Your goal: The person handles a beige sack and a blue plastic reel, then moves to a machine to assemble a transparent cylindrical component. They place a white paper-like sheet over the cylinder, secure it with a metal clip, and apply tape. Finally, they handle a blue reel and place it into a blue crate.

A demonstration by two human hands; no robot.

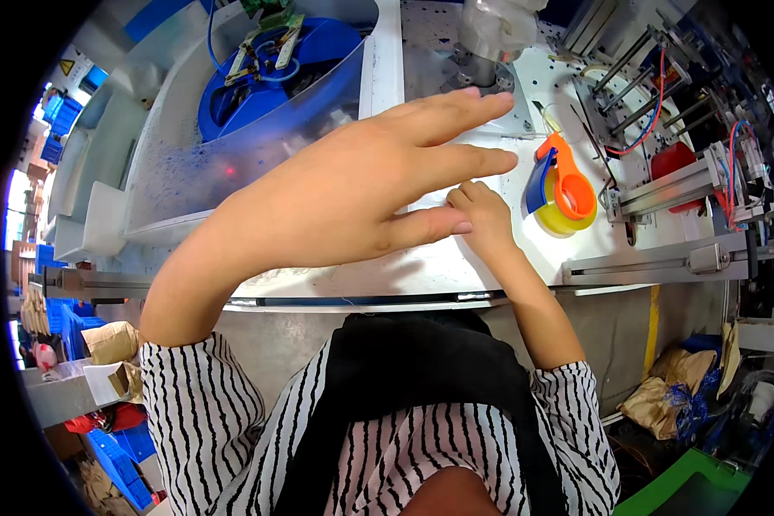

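My left hand (353, 189) is raised close to the view, reaching across from the left with its fingers stretched out and apart. Nothing shows in it. Behind its fingertips, low over the white machine table (421, 279), is my right hand (483, 217). Its fingers are curled together, and my left hand covers part of them, so what they hold, if anything, is hidden. Just right of my right hand, an orange and blue tape dispenser (574, 191) with a yellow roll stands on the table.
A blue round feeder bowl (275, 86) sits in a white tub at the back left. Metal rods and an aluminium rail (675, 185) with red and blue tubes crowd the right. A wrapped grey column (494, 34) rises at the back. Brown paper bags (666, 391) lie on the floor.
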